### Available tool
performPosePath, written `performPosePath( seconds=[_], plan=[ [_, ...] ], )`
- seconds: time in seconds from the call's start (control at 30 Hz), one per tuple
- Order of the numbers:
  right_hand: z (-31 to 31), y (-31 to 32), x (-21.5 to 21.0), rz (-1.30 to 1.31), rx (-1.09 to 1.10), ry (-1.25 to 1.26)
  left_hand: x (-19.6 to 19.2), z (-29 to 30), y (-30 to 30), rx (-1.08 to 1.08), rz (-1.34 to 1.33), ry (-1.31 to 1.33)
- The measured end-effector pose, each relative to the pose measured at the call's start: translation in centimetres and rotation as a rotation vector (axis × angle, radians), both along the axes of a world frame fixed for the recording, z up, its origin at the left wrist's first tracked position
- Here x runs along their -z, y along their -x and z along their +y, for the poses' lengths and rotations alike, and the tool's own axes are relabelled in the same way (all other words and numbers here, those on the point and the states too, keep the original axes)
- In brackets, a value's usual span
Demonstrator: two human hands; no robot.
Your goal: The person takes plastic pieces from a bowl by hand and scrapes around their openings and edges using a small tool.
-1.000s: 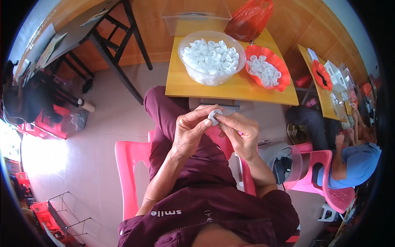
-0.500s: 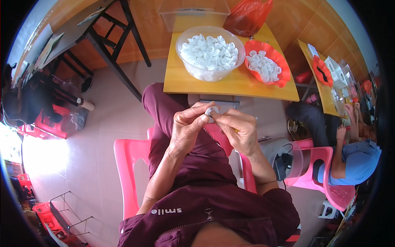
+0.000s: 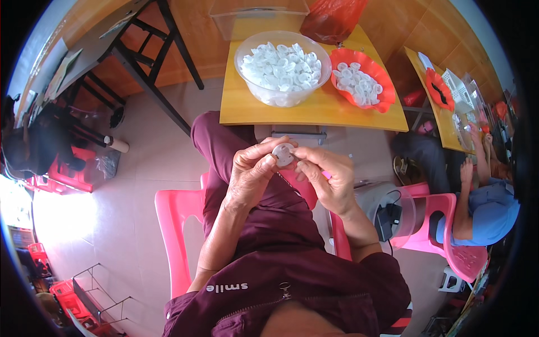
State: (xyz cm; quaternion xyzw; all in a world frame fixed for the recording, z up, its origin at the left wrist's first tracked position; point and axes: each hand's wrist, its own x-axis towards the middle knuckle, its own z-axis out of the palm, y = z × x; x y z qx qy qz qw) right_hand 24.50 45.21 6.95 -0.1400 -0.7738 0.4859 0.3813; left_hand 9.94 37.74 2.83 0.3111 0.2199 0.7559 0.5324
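Above my lap, a small white round plastic piece (image 3: 283, 155) with small slots in its face is pinched between the thumb and fingers of my left hand (image 3: 252, 171). My right hand (image 3: 332, 178) is closed at the piece's right edge, its index fingertip touching it. Whether a smaller part sits between the right fingers is hidden. Beyond my hands stands a clear plastic bowl (image 3: 283, 96) heaped with similar white translucent pieces (image 3: 281, 66). A red wavy-rimmed dish (image 3: 383, 84) to its right holds more small white, cup-like pieces (image 3: 357, 84).
The bowls stand on a yellow table (image 3: 236, 115), with a red plastic bag (image 3: 331, 21) and a clear bin (image 3: 258, 8) behind. At right, a person in a blue shirt (image 3: 493, 210) sits on a pink chair (image 3: 449, 224) near a second table (image 3: 443, 126). A black adapter (image 3: 387, 219) lies on a clear container.
The white piece has been turned so its flat face shows more. My right thumb has shifted down, away from the piece. The table and bowls sit slightly higher and further left in view.
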Motion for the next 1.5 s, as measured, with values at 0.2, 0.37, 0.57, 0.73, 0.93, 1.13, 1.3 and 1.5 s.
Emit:
performPosePath(
  seconds=[0.2, 0.37, 0.57, 0.73, 0.93, 1.13, 1.3, 1.5],
  plan=[
    [-0.2, -0.6, -0.2, -0.097, 0.074, -0.027, 0.1, -0.1, 0.0, 0.017, -0.029, -0.002],
    [-0.4, 0.2, 0.0, -0.114, 0.097, -0.116, 0.3, -0.1, 0.2, -0.093, 0.109, -0.013],
    [-0.5, 0.3, -0.3, -0.118, 0.075, -0.071, 0.1, -0.2, 0.2, -0.136, 0.176, 0.002],
    [-0.4, 0.2, -0.1, -0.126, 0.066, -0.049, 0.0, -0.3, 0.4, -0.153, 0.255, -0.003],
    [-0.3, 0.3, 0.6, -0.119, 0.155, -0.29, 0.0, -0.2, 0.3, -0.173, 0.271, 0.041],
    [-0.5, 0.2, 0.5, -0.245, 0.171, -0.343, 0.5, 0.0, 0.3, -0.173, 0.306, 0.081],
    [-0.1, 0.2, 1.2, -0.337, 0.168, -0.32, 1.3, 0.4, -0.2, -0.227, 0.311, 0.144],
    [0.5, 0.0, 0.9, -0.287, 0.061, 0.011, 1.2, 0.4, 0.3, -0.137, 0.185, 0.138]
  ],
)
